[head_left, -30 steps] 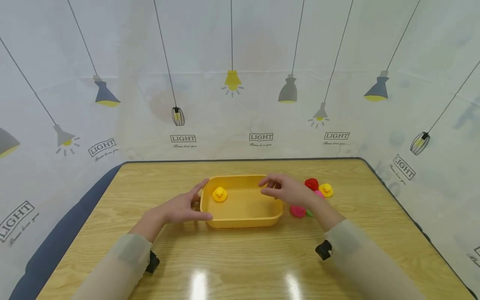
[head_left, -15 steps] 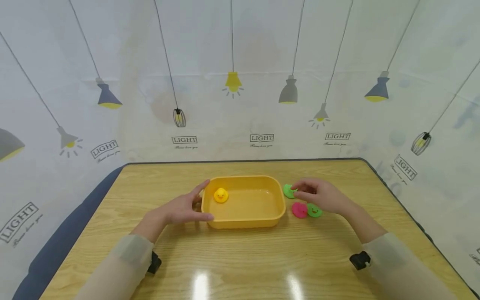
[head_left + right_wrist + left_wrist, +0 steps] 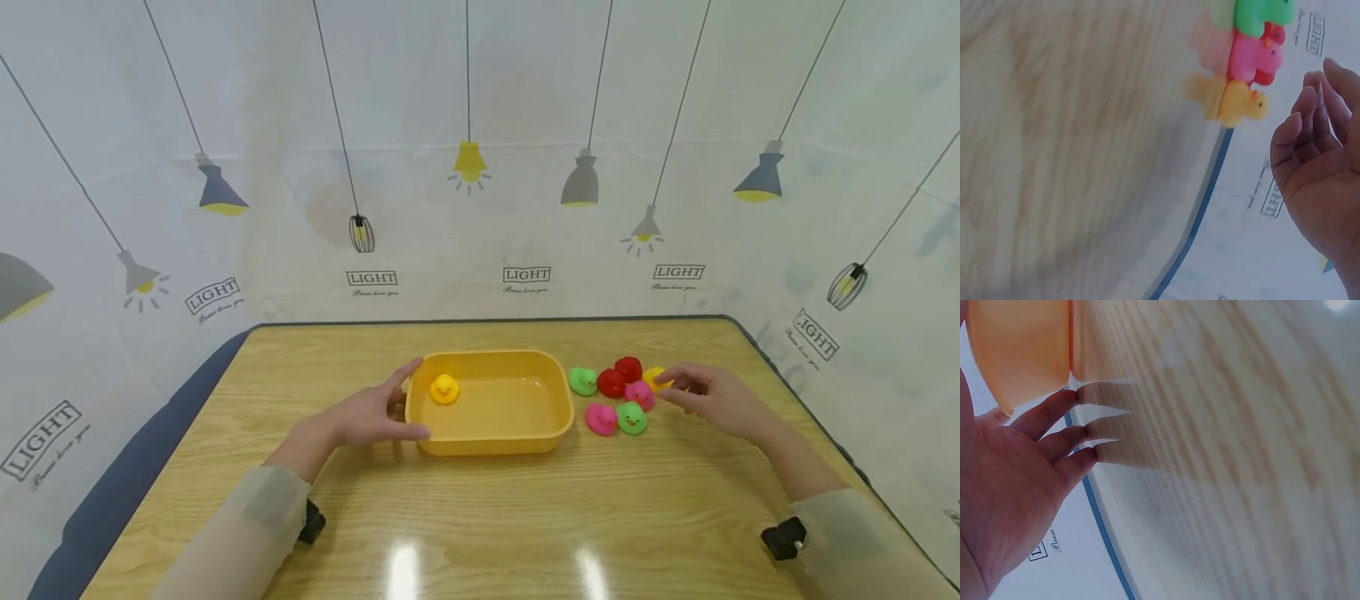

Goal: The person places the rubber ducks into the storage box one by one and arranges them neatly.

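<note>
The left hand's (image 3: 371, 417) fingers are spread, its thumb and index finger touching the yellow tub's (image 3: 491, 446) near end; a tub duck (image 3: 445, 389) sits just past them. The right hand's (image 3: 712, 398) fingers, loosely bent and holding nothing, are just beside the outer yellow duck (image 3: 652, 377); red, pink and green ducks (image 3: 611, 384) lie leftward. Below is a wood-grain table (image 3: 480, 508); behind, lamp-printed cloth (image 3: 427, 225).

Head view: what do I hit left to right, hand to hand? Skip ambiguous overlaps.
Left hand → yellow tub → green toy duck next to it → nearer red toy duck → farther pink toy duck → yellow toy duck on the table → right hand.
</note>
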A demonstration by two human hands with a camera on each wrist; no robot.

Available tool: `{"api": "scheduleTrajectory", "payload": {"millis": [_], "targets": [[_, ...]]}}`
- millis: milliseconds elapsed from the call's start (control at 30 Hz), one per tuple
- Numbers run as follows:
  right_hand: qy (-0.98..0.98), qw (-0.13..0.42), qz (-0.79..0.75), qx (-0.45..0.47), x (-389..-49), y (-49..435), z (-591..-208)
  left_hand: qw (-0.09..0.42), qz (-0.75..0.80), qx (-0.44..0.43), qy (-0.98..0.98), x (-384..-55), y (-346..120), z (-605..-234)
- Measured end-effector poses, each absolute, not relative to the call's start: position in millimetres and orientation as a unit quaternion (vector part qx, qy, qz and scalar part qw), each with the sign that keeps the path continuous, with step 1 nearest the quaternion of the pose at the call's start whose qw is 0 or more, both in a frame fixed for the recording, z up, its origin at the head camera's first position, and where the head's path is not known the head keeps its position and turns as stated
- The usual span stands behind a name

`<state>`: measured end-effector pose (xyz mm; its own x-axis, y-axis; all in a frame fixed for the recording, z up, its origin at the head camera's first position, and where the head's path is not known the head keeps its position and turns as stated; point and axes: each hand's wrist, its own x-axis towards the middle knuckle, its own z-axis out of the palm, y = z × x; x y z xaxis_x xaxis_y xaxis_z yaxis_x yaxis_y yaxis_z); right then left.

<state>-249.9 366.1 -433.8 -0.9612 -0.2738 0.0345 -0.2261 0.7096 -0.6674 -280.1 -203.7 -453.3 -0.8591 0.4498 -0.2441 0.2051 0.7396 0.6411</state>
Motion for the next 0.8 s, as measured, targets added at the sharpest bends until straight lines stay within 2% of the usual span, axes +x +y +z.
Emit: {"api": "scheduleTrajectory", "payload": {"millis": [400, 800], "targets": [[0.93, 0.071, -0.351, -0.085, -272, 390, -448, 0.197, 0.313, 0.18, 0.912, -280, -204, -453], [0.938, 0.066, -0.332, -0.071, -296, 382, -458, 0.195, 0.321, 0.184, 0.908, -281, -206, -455]]}}
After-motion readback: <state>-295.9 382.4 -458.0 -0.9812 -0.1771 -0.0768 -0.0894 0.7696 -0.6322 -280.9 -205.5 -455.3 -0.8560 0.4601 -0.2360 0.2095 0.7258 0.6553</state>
